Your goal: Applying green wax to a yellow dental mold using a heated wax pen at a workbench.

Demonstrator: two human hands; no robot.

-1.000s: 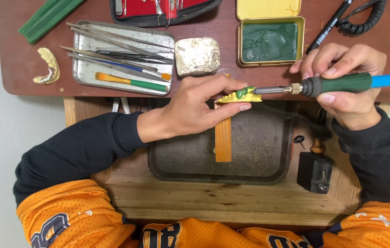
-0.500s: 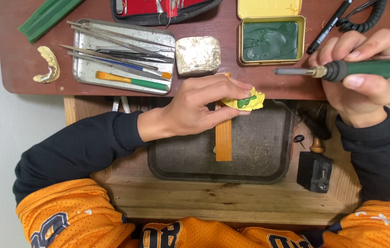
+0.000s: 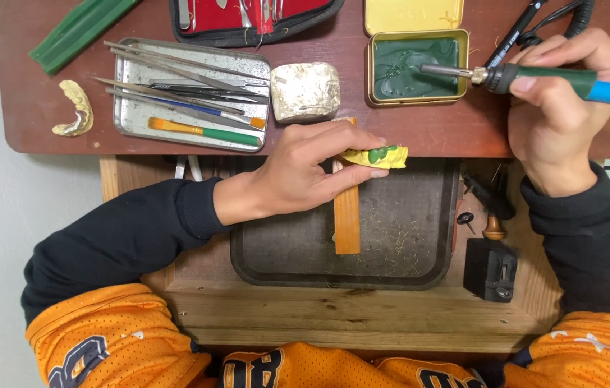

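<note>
Yellow wax dental model (image 3: 375, 156), pinched in the left hand (image 3: 305, 172), lay below the green wax tin (image 3: 414, 66); right hand (image 3: 560, 108) gripped a blue-handled heated tool (image 3: 535, 75), tip seemingly touching the wax.

Open room between the left hand (image 3: 305, 169) and right hand (image 3: 553, 118), over bare brown tabletop (image 3: 427, 136). Blocked beyond the left hand by a stone block (image 3: 305, 90) and tool tray (image 3: 190, 93). Hemmed below the right hand by a black box (image 3: 489, 269).
</note>
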